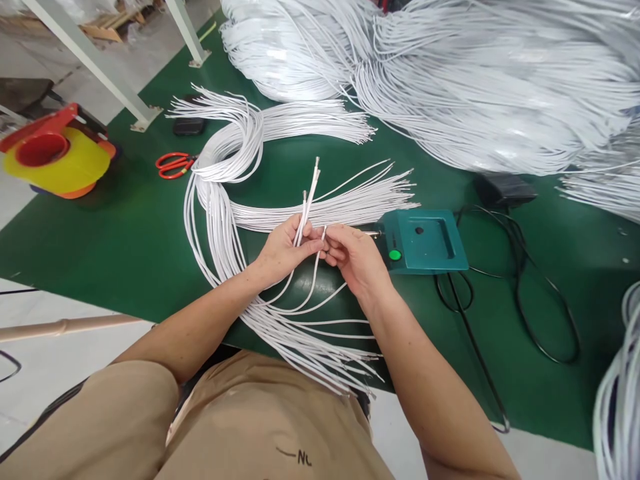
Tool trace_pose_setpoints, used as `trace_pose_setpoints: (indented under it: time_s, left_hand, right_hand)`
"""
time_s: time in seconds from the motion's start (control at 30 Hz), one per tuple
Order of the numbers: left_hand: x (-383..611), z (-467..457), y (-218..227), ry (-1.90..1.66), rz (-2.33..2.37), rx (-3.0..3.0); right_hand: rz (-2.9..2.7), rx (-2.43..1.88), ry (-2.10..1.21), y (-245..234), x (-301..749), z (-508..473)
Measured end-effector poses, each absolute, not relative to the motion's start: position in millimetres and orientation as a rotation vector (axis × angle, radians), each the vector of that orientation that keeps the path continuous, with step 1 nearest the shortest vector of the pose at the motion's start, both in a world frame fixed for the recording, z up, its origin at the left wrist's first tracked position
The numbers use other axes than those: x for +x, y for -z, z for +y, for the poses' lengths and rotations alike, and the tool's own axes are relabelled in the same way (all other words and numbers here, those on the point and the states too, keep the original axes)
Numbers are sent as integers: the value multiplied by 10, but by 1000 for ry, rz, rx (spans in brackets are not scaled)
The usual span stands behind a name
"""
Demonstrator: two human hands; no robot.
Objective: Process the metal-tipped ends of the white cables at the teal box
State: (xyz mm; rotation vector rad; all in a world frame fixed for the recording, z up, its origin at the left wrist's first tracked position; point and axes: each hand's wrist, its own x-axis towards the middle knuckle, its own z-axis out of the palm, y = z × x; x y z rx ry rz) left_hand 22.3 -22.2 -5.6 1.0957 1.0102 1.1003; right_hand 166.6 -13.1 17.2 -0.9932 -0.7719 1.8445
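My left hand (290, 248) is closed around a few white cables (309, 193), whose stripped ends point up and away from me. Between the fingertips of both hands stands the end of another white cable (317, 263). My right hand (353, 250) pinches at this cable's tip, fingers curled. Just right of my right hand sits a small teal machine (430, 233) with a green button and a thin metal tip on its left side. A looped bundle of white cables (220, 220) lies under and around my hands, its loose ends spreading toward my lap.
Large piles of white cables (480, 87) cover the back right of the green table (125, 247). Red-handled scissors (174, 165) lie left of the bundle. A yellow and red tape dispenser (60, 160) stands at the left edge. A black adapter (505, 190) and its cord lie right.
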Motion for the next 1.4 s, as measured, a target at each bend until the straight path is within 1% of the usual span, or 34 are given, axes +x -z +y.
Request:
trace_pose_setpoints:
  time_s: [0.23,0.47,0.6,0.73,0.8,0.87,0.93,1.0,1.07,1.13,1.23,1.4]
  left_hand:
    - [241,-274,38,-979,1094,1292]
    - [194,-259,80,-1028,1113,1354]
    - [159,-236,117,-1074,1005,1296]
    - [153,-221,101,-1081,919,1298]
    - [157,-213,88,-1053,916,1279]
    - [162,-202,77,-1028,901,1183]
    - [165,-189,69,-997,876,1016]
    - [164,-173,65,-951,855,849]
    - [161,-156,69,-924,856,772]
    - [163,-140,81,-944,882,817]
    - [179,-119,100,-959,972,973]
    - [231,-92,102,-924,1096,1090]
  right_hand:
    - [-872,-1067,-1822,-151,1721,-108]
    - [-866,-932,-1989,-121,1795,-85]
    - [-896,-998,-1862,-161,1794,-112]
    - [-1081,-1122,-1629,-184,1777,-146]
    - [-1252,-1204,-1444,-169,1768,-162]
    - [-1480,-1304,-1139,-141,1755,-180]
    - [-1751,-1374,-715,-114,1741,-196]
    - [-2019,-1370,-293,-102,1742,-199]
    - [-2234,-1318,-25,-114,1777,-178]
    - [-2358,-1303,103,-144,1857,-133]
    - [-2390,-1410,196,-187,2029,-48]
    - [-2510,-1493,117,-185,2209,27]
